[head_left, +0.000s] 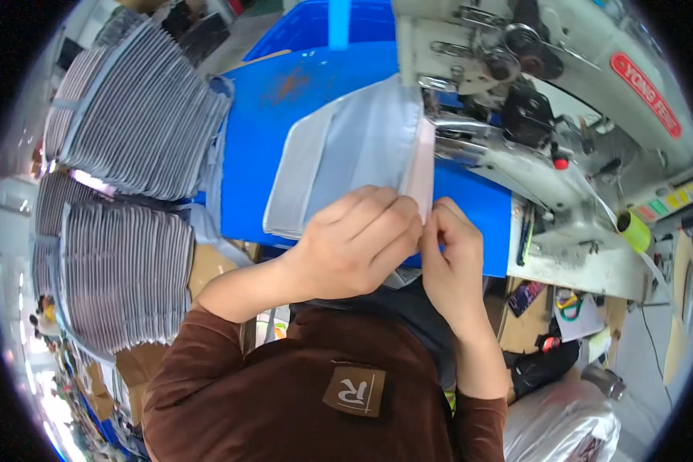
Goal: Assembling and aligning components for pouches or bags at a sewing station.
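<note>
A folded piece of pale blue, white and pinkish fabric (362, 146) lies on the blue work surface (262, 131), its far right edge reaching the metal parts of the sewing machine (508, 92). My left hand (366, 239) bends over the fabric's near edge, fingers curled and gripping it. Close against it, my right hand (453, 250) pinches the fabric's near right corner between thumb and fingers. The fingertips of both hands almost meet there, and the left palm hides part of the cloth.
Two tall bundles of folded grey fabric pieces, an upper bundle (142, 115) and a lower bundle (127, 273), stand at the left, tied with strips. A blue bin (308, 27) sits beyond the surface. At right are a yellow-green tape roll (634, 231) and scissors (570, 308).
</note>
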The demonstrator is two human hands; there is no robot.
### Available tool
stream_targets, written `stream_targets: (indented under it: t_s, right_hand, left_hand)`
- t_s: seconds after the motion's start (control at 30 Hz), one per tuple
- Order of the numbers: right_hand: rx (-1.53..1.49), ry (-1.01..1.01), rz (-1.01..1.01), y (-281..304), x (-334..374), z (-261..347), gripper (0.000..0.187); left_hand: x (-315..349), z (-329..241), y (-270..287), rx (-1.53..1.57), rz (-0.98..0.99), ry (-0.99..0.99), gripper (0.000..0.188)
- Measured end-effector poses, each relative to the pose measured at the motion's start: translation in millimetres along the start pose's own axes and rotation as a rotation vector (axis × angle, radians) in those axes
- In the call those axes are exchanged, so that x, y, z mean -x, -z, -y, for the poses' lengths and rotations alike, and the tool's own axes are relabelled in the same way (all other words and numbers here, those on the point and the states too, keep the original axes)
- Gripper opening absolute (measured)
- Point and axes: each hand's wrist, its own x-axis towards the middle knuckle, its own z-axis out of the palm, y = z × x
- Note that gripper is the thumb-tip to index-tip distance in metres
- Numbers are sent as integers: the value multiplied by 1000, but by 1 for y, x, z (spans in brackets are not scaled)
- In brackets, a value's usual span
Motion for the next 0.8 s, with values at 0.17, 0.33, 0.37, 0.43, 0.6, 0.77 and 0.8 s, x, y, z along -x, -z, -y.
stream_targets:
  t_s: [0.17, 0.33, 0.37, 0.43, 0.6, 0.77, 0.8]
  right_hand:
    - [-189, 0, -65, -9, 3, -6, 13]
    - [-329, -58, -90, -10, -13, -9, 14]
    - [-336, -61, -82, -11, -17, -14, 14]
    - [-344, -63, -75, -11, -25, -22, 15]
    - [-232, -88, -54, -9, -43, -30, 18]
    - [-251, -195, -64, -8, -63, -16, 19]
    - [-181, -201, -70, -9, -65, -15, 19]
  left_hand:
    - [-4, -1, -7, 36, -53, 7, 35]
    - [-13, 11, -16, 38, -84, 20, 34]
    - [-15, 14, -18, 35, -84, 18, 34]
    - [-17, 18, -21, 66, -53, 64, 32]
    - [-26, 38, -34, 103, -104, 64, 29]
    - [-36, 58, -44, 99, -113, 55, 26]
    - [-36, 61, -45, 119, -120, 70, 23]
